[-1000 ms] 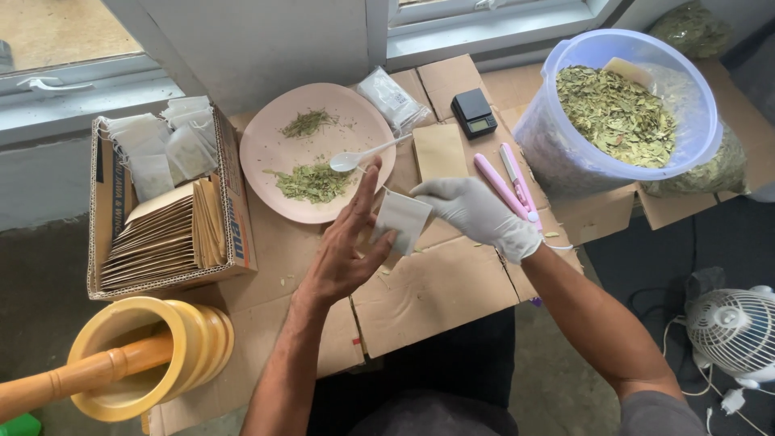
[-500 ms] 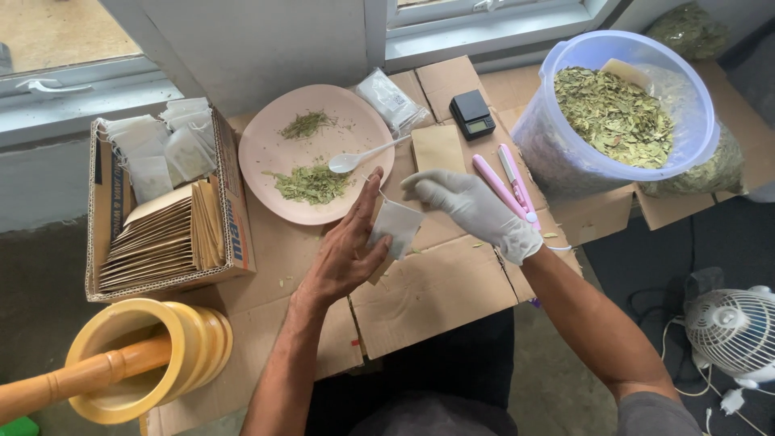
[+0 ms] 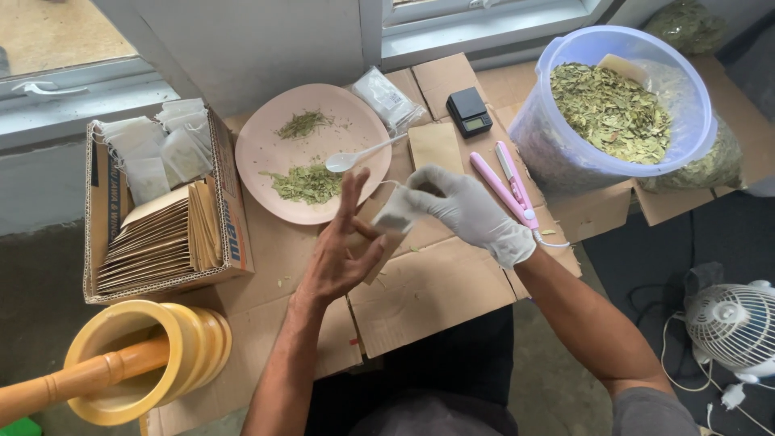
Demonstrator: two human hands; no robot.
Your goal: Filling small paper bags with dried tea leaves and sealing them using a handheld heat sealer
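So the little white tea bag (image 3: 397, 214) is pinched up in my gloved right hand (image 3: 464, 208), held just above the cardboard counter (image 3: 436, 282), with its thin string looping up toward the plate. My bare left hand (image 3: 343, 250) is right beside it, fingers spread wide and holding nothing, palm just touching the brown paper envelope (image 3: 375, 242) that sits under the bag.

Just ahead of my left hand is the pink plate (image 3: 274, 145) with two small heaps of crushed green leaves and a white plastic spoon (image 3: 359, 155) lying across its edge. Past my right hand there's another brown envelope, the pink heat sealer (image 3: 504, 179) and the small black scale (image 3: 470, 111), and further out to the right the big clear tub of dried leaves (image 3: 617, 109).

Way off to the left of my left hand is the cardboard box (image 3: 161, 206), with a decent stack of brown envelopes plus some white bags in it, so I'd say a fair batch is done. This bag isn't in its envelope yet, and going by the leaves on the plate and in that tub, plenty is left. The yellow mortar and pestle (image 3: 137, 359) sit near my left elbow.
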